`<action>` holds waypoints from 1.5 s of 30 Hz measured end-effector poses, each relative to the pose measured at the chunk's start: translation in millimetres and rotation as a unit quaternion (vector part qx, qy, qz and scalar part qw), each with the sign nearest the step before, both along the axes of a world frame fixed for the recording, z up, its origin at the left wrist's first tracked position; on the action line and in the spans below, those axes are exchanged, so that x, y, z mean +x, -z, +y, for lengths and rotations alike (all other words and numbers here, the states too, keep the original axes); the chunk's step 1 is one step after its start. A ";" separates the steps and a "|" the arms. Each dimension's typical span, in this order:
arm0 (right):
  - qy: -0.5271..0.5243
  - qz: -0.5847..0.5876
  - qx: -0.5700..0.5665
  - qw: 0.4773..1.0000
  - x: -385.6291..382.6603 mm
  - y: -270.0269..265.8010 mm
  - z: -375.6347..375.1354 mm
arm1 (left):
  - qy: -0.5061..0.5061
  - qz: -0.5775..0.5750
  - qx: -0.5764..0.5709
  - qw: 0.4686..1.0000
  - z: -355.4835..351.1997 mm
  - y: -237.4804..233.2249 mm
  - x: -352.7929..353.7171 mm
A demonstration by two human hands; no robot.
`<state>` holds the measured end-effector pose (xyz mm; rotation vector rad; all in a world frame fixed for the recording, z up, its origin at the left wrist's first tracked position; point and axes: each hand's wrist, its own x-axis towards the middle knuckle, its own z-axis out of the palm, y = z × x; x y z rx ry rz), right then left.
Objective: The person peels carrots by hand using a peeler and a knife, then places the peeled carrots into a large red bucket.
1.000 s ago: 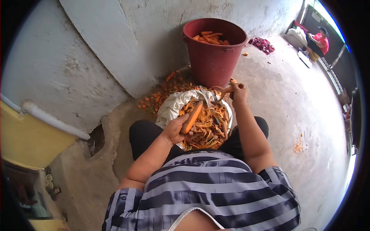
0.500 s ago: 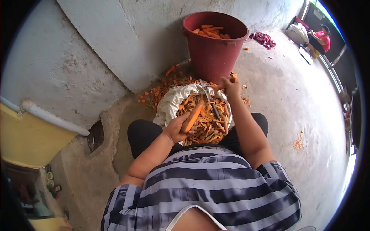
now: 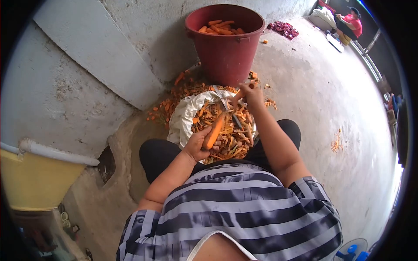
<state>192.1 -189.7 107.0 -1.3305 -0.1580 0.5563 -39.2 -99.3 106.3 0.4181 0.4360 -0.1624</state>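
While the left hand (image 3: 198, 147) closes its fingers around the thick near end of the carrot (image 3: 215, 130), the carrot lies with its long axis pointing away from the body and a little to the right, over the middle of the white sack (image 3: 180, 124) that is open between the knees. The free, thinner tip is directed toward the right hand (image 3: 251, 95), which is farther from the body, near the far rim of the sack. This hand is closed around the orange handle of a peeler (image 3: 230, 106), and the metal part comes back toward the carrot tip; I cannot tell if they touch. The carrot is smooth, bright orange and tapered. The sack is soft, wrinkled plastic, filled with thin curled peelings (image 3: 237, 139) in orange and brown. More scraps lie on the rough concrete floor (image 3: 331, 87) beside the far edge of the sack. Just behind stands a round red bucket (image 3: 226, 52), of hard plastic, with carrots inside, close to the plastered wall (image 3: 87, 69). Another person (image 3: 350, 24) sits well apart, at the far right corner of the floor.
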 end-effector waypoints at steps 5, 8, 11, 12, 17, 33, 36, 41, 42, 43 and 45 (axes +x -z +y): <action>0.066 0.002 0.036 0.997 -19.0 -28.1 -7.0 | -0.027 0.035 -0.023 0.999 5.2 -4.1 1.8; -0.122 0.010 0.045 0.991 -83.3 -31.6 -7.1 | -0.040 0.028 -0.045 0.998 7.4 8.3 4.1; -0.183 0.003 0.015 0.983 -76.9 -13.5 -0.4 | -0.037 0.026 0.008 0.999 -3.2 -1.6 4.8; -0.141 0.006 -0.047 0.989 -49.7 8.2 7.2 | -0.010 0.014 -0.021 1.000 -2.0 -0.6 3.4; 0.126 -0.011 -0.006 0.992 29.2 9.5 -1.7 | 0.003 0.006 -0.044 0.999 -4.5 2.1 -1.9; 0.033 0.012 -0.010 0.999 -12.0 -42.5 -13.0 | -0.026 0.026 -0.052 0.998 -3.5 5.0 6.1; -0.147 -0.035 0.023 0.988 -76.1 -33.3 -2.4 | -0.051 0.033 0.006 0.998 -4.5 3.7 10.4; -0.068 0.023 -0.070 0.995 -23.6 6.0 11.5 | -0.003 0.004 -0.076 0.997 -1.5 9.9 6.5; 0.020 -0.054 -0.063 0.996 -0.4 9.6 10.3 | -0.007 0.015 -0.060 0.998 -3.9 5.7 3.5; 0.044 -0.089 -0.067 0.993 19.4 20.7 8.1 | -0.011 0.025 -0.043 0.999 -7.5 -1.7 2.0; 0.068 -0.040 -0.038 0.996 15.9 3.6 -0.2 | -0.020 0.035 -0.064 0.997 -5.3 2.8 2.5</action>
